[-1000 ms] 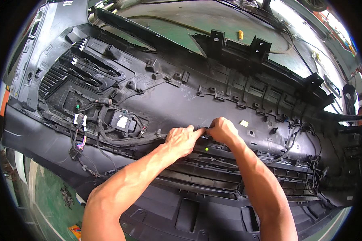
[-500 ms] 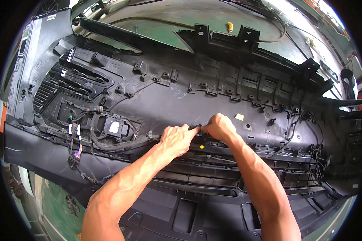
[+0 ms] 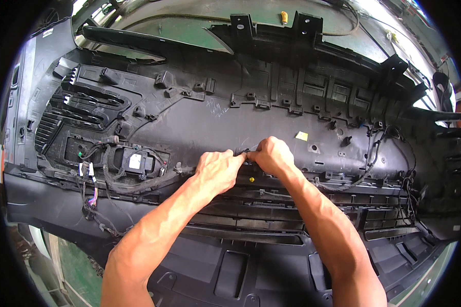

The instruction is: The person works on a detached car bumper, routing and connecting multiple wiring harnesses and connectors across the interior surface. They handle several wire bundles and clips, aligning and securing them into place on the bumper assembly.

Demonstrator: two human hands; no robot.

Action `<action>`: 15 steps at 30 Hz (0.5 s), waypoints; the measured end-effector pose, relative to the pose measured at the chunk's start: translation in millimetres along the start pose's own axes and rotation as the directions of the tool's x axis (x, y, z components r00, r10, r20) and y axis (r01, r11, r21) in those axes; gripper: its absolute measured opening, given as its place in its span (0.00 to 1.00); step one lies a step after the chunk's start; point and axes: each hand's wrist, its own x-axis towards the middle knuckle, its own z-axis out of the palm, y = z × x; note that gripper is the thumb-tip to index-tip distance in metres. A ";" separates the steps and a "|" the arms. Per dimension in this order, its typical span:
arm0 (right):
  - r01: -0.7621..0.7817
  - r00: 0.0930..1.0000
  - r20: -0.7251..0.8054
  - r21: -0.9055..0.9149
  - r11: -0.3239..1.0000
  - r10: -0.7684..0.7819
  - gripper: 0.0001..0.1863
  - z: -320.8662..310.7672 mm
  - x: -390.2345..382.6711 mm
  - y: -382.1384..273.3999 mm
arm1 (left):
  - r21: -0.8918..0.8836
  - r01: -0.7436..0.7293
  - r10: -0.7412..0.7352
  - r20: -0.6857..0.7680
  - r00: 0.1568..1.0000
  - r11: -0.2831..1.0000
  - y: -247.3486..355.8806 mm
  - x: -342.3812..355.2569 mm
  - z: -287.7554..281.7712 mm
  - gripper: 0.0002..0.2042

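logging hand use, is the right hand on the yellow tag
No, the yellow tag lies uncovered to the right of the right hand.

We see a large black moulded panel (image 3: 187, 125) stretching left to right, ribbed and slotted side up. Across it lies a dark, wrapped wiring harness (image 3: 153, 179), bending from the left toward the middle, where we lose sight of it.

On the bumper cover (image 3: 184, 125), a wiring harness (image 3: 149, 182) lies left of the left hand (image 3: 216, 168); a sticker (image 3: 302, 135), right of the right hand (image 3: 274, 156).
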 end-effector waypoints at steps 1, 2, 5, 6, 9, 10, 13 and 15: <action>0.007 1.000 -0.003 0.014 1.000 -0.007 0.22 1.6 0.2 1.7 | -0.001 -0.003 0.003 0.004 1.000 1.000 -0.7 0.0 0.8 0.23; 0.001 1.000 -0.020 0.012 1.000 -0.001 0.22 3.7 0.1 3.2 | -0.001 -0.007 0.007 0.004 1.000 1.000 -1.0 0.2 1.6 0.23; 0.001 0.998 -0.070 0.034 0.999 0.002 0.22 11.6 -1.3 6.0 | 0.050 -0.020 0.020 -0.010 1.000 0.999 0.8 2.5 2.4 0.22; 0.006 0.995 -0.095 0.047 0.999 -0.002 0.22 14.4 -3.3 6.0 | 0.071 -0.020 0.020 0.000 1.000 0.997 2.5 2.4 1.6 0.22; 0.047 0.992 -0.118 0.028 0.999 -0.043 0.23 14.3 -5.6 4.8 | 0.129 0.008 -0.014 0.046 0.999 0.992 10.3 5.3 -5.6 0.17; 0.060 0.992 -0.114 0.018 0.998 -0.057 0.24 12.3 -5.3 4.5 | 0.144 0.006 -0.014 0.053 0.999 0.990 12.2 5.7 -9.2 0.17; 0.115 0.993 -0.044 0.108 0.987 -0.111 0.27 5.0 -12.4 12.5 | 0.114 0.058 -0.065 0.058 0.996 0.992 18.8 -1.8 -14.2 0.22; 0.142 0.990 -0.022 0.187 0.972 -0.141 0.28 -0.8 -17.3 24.1 | 0.043 0.078 -0.081 0.070 0.994 0.996 17.6 -6.4 -15.2 0.23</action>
